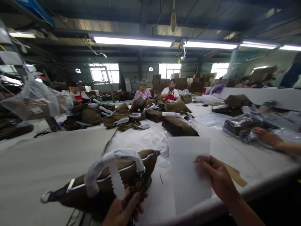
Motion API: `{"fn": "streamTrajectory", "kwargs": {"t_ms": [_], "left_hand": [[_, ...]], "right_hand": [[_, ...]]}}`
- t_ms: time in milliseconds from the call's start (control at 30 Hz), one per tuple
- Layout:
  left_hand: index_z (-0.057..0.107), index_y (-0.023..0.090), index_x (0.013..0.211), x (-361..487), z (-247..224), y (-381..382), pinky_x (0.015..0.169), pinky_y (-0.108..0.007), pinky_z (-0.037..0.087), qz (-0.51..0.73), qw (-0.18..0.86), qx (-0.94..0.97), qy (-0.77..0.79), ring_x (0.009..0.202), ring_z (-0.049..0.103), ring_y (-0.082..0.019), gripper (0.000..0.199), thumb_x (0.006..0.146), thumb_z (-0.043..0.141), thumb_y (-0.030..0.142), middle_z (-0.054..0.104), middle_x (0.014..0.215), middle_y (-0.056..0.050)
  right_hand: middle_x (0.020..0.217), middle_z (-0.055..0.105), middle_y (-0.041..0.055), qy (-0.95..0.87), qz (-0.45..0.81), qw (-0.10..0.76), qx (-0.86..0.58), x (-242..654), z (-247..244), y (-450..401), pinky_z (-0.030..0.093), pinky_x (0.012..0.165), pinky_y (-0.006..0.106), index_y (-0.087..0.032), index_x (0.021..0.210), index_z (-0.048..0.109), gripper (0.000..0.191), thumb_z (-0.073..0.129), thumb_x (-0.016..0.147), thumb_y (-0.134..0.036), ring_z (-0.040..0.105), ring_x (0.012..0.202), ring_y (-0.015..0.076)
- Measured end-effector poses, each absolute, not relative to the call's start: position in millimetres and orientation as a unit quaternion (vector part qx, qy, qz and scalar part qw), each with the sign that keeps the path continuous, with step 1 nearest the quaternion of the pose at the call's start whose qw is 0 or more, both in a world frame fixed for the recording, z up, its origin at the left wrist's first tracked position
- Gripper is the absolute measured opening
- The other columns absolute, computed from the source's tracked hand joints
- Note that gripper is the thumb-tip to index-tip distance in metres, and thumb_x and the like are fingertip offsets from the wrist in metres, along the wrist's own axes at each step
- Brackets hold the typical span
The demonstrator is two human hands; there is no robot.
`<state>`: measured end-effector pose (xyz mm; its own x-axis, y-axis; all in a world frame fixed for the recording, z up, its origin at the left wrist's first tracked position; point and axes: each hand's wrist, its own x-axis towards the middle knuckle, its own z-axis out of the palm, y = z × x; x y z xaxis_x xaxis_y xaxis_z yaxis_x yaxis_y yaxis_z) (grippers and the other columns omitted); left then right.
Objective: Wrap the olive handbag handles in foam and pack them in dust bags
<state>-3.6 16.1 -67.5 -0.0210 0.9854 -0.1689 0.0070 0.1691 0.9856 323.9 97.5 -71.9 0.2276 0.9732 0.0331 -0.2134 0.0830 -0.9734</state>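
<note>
An olive-brown handbag (103, 185) sits on the white table in front of me, its top zipper and metal end rings showing. White wrapping covers its handle (115, 155), and a toothed white strip (116, 182) hangs beside the handle. My left hand (127, 205) is closed at the bag's near side around a brown-and-black patterned piece (138, 186) below the handle ring. To the right, my right hand (217, 177), slightly blurred, pinches a translucent white sheet (185, 175) held upright over the table. The bag's lower part is dark and partly hidden.
More olive bags (178, 125) with wrapped handles are piled behind a heap of white tissue (145, 138). At right, a co-worker's hand (268, 136) rests on a plastic-wrapped dark bag (242, 125). A brown card piece (235, 174) lies near the table's edge. Several people sit farther back.
</note>
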Motion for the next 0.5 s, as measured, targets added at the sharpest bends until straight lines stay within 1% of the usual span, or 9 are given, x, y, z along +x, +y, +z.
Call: {"fn": "streamTrajectory", "kwargs": {"t_ms": [33,100,133,200,267,300,367,433,500], "left_hand": [[0.077,0.012,0.094,-2.7,-64.8,15.2,0.049,-0.021,0.045,0.462,0.532,0.451,0.548,0.052,0.054,-0.012,0.065,0.07,0.074,0.072,0.067,0.064,-0.004],[0.076,0.011,0.094,-1.0,-59.5,12.7,0.05,-0.021,0.046,0.459,0.532,0.444,0.556,0.051,0.054,-0.011,0.062,0.071,0.075,0.069,0.068,0.065,-0.004],[0.076,0.011,0.094,0.1,-56.9,11.1,0.049,-0.02,0.045,0.46,0.532,0.439,0.559,0.051,0.053,-0.01,0.061,0.071,0.075,0.068,0.07,0.069,-0.005],[0.075,0.013,0.096,3.8,-51.9,7.2,0.049,-0.019,0.046,0.471,0.53,0.423,0.564,0.054,0.056,-0.011,0.058,0.071,0.078,0.065,0.075,0.08,-0.007],[0.075,0.014,0.096,10.0,-47.3,2.4,0.05,-0.019,0.048,0.488,0.535,0.407,0.556,0.06,0.061,-0.013,0.056,0.069,0.08,0.062,0.077,0.09,-0.01],[0.075,0.013,0.095,13.9,-45.4,-0.3,0.052,-0.02,0.05,0.495,0.542,0.397,0.551,0.064,0.064,-0.014,0.054,0.069,0.081,0.06,0.078,0.093,-0.011],[0.076,0.013,0.095,21.9,-42.8,-5.6,0.056,-0.022,0.054,0.501,0.56,0.377,0.542,0.068,0.068,-0.017,0.051,0.069,0.082,0.057,0.078,0.095,-0.012],[0.076,0.014,0.098,28.4,-42.3,-10.2,0.062,-0.025,0.058,0.504,0.572,0.361,0.538,0.075,0.071,-0.021,0.05,0.07,0.083,0.055,0.078,0.101,-0.013],[0.076,0.014,0.1,32.0,-44.1,-12.8,0.065,-0.028,0.06,0.502,0.576,0.358,0.537,0.082,0.073,-0.024,0.051,0.07,0.083,0.054,0.077,0.107,-0.014]], "right_hand": [[0.077,0.073,0.0072,-0.416,0.504,0.576,-0.491,325.3,-85.9,80.4,0.052,0.05,0.025,-0.017,0.092,0.072,0.041,0.086,0.069,-0.048,0.064,0.059,0.0167],[0.074,0.073,0.0082,-0.452,0.533,0.504,-0.509,320.1,-111.4,52.4,0.053,0.053,0.028,-0.017,0.091,0.073,0.041,0.082,0.073,-0.052,0.066,0.061,0.0199],[0.075,0.073,0.009,-0.464,0.54,0.48,-0.513,314.3,-122.0,41.6,0.054,0.054,0.03,-0.018,0.091,0.074,0.041,0.08,0.075,-0.055,0.068,0.064,0.0218],[0.084,0.076,0.0109,-0.476,0.555,0.452,-0.511,298.7,-138.5,26.6,0.057,0.061,0.034,-0.019,0.095,0.075,0.043,0.078,0.076,-0.058,0.071,0.072,0.0253],[0.095,0.077,0.0121,-0.473,0.577,0.439,-0.501,280.8,-148.7,18.7,0.059,0.066,0.037,-0.021,0.103,0.075,0.047,0.077,0.076,-0.059,0.073,0.079,0.0282],[0.097,0.077,0.0123,-0.471,0.585,0.436,-0.495,271.9,-151.7,16.8,0.059,0.067,0.038,-0.021,0.107,0.074,0.049,0.076,0.077,-0.06,0.073,0.081,0.029],[0.096,0.077,0.0122,-0.487,0.58,0.44,-0.482,254.4,-154.6,15.9,0.059,0.069,0.039,-0.021,0.111,0.073,0.05,0.073,0.08,-0.06,0.073,0.084,0.0299],[0.094,0.077,0.0119,-0.516,0.555,0.455,-0.467,238.2,-154.2,17.1,0.058,0.073,0.039,-0.02,0.11,0.074,0.047,0.071,0.083,-0.058,0.072,0.087,0.0296],[0.096,0.077,0.0118,-0.526,0.56,0.465,-0.44,223.3,-151.7,19.3,0.057,0.074,0.038,-0.019,0.111,0.075,0.048,0.071,0.083,-0.058,0.072,0.087,0.0289]]}}
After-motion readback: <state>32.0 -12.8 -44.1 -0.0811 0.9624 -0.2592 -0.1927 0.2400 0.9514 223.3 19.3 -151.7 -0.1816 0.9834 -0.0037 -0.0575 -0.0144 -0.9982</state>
